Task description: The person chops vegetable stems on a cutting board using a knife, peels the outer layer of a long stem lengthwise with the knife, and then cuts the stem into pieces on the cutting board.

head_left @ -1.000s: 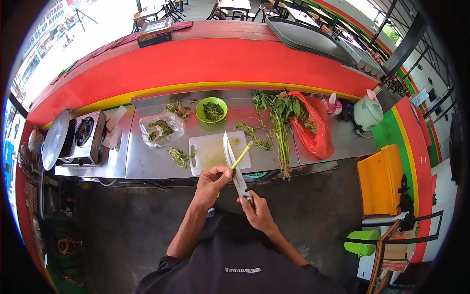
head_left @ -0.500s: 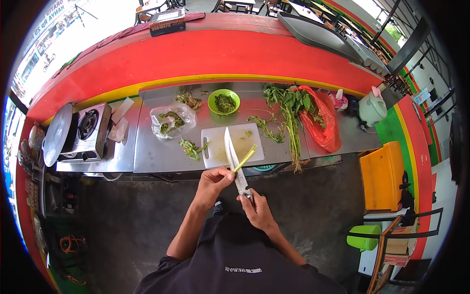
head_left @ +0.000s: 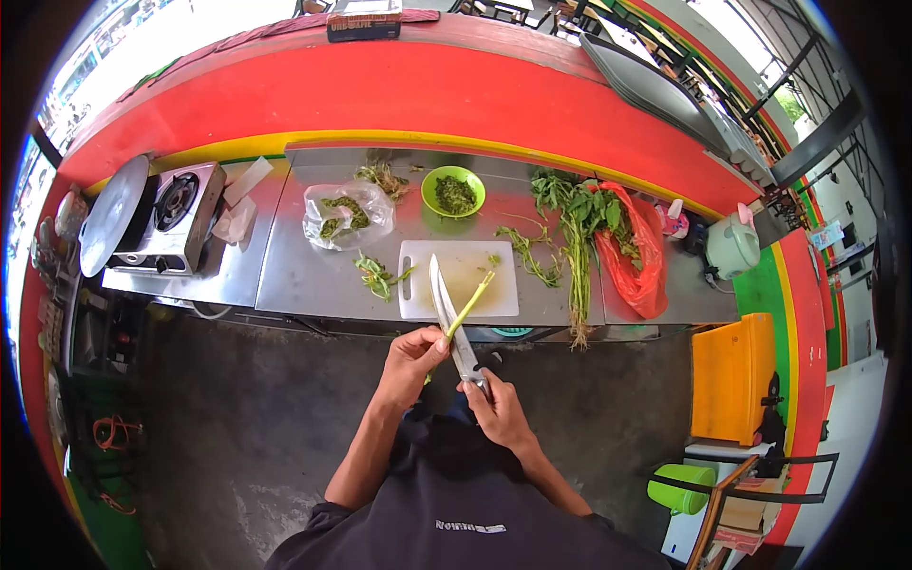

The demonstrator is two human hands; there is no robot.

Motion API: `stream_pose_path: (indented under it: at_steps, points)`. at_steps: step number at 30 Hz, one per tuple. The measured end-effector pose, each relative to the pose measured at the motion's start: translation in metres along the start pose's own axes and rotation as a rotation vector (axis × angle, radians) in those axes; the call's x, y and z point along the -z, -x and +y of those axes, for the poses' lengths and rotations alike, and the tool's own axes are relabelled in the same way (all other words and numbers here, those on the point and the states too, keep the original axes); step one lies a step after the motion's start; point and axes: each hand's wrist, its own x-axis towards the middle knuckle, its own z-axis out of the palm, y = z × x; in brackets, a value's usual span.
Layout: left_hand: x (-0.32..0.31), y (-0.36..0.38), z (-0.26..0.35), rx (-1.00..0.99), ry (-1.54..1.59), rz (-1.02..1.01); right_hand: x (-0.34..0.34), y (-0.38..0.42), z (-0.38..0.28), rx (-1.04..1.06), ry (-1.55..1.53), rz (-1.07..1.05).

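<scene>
My left hand [head_left: 414, 364] pinches a pale green stalk [head_left: 471, 302] that slants up to the right, over the near edge of the white cutting board [head_left: 410, 285]. My right hand [head_left: 496, 407] is closed round the handle of a large knife [head_left: 445, 306], whose blade points away from me and crosses the stalk close to my left fingertips. A small green piece [head_left: 494, 258] lies on the board. Left of the board are loose leaves [head_left: 377, 277], and behind it stands a green bowl [head_left: 453, 192] with chopped greens.
A clear plastic bag [head_left: 348, 217] with greens and a gas stove [head_left: 180, 214] are to the left. On the right are leafy stalks [head_left: 578, 256], a red plastic bag [head_left: 646, 275] and a pale green appliance [head_left: 732, 249]. An orange container [head_left: 731, 380] stands at the lower right.
The view has shifted slightly, moving the counter items in the frame. More of the stalk shows beyond my left fingers, and it stands a little steeper. Both hands keep their holds.
</scene>
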Motion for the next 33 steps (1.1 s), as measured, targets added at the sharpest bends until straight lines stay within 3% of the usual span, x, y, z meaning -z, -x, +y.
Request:
stream_pose_path:
  at_steps: [6,21,27,33]
  points:
    - [0.0,0.005,0.006,-0.055,-0.091,-0.072,-0.007,-0.006,-0.007,0.041,-0.012,0.021]
    - [0.006,0.01,0.013,-0.029,-0.076,-0.035,-0.015,-0.007,0.001,0.094,-0.001,-0.01]
    - [0.006,0.008,0.011,-0.149,-0.136,0.003,-0.019,-0.007,-0.003,0.086,0.018,-0.027]
    - [0.007,0.009,0.012,-0.137,-0.099,-0.02,-0.017,-0.01,-0.003,0.104,0.042,-0.018]
